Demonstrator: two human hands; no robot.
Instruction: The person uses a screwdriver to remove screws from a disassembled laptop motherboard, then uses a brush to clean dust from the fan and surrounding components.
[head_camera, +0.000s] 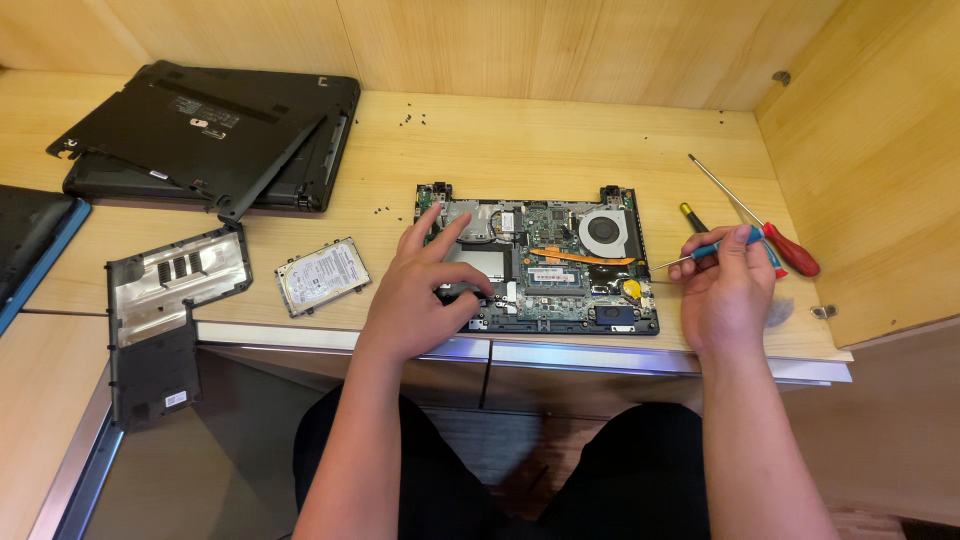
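**Opened laptop chassis being steadied and worked**

While the opened laptop base (540, 262) is lying flat on the wooden desk (560, 130), it is being braced by the left hand (425, 290) — fingers spread, gripping nothing. A slim blue-handled screwdriver (712, 249) is being pinched in the right hand (728, 285), its metal tip angled toward the green board.

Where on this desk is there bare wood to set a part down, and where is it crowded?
Bare wood lies between the hard drive and the open laptop board, beside the left hand. Behind the board a strip holds only scattered screws. Crowded: right of the board, where the right hand holds a small screwdriver by the red-handled screwdriver.
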